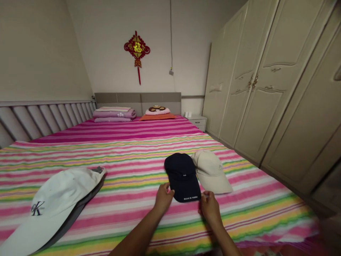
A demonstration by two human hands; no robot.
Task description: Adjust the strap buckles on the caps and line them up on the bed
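Dark cap (181, 170): lies on the striped bed sheet (128, 199), near edge of bed, between both hands. White lettering along the brim's front edge reads "BELIEVE IN YOURS…", last letters unclear. Small white mark on front of crown, too small to read. Brim points toward the wearer, a little to the right; long axis runs near to far, crown at the far end.

Left hand (163, 197): thumb and fingers pinching the brim's left edge. Right hand (211, 208): fingertips drawn in at the brim's right front corner; cannot tell whether they grip it.

Beige cap (210, 169): just right of the dark one, crowns touching; brim angled near and right. Small dark marking on its front, illegible.

White cap (61, 190): well apart, left side. Dark "CK" monogram on front; brim points near-left, out of frame.

Farther out: folded bedding (114, 114) by the headboard (160, 98); on the wall, a red hanging (137, 47) with gold character 福. Pale wardrobe (250, 89) on the right.
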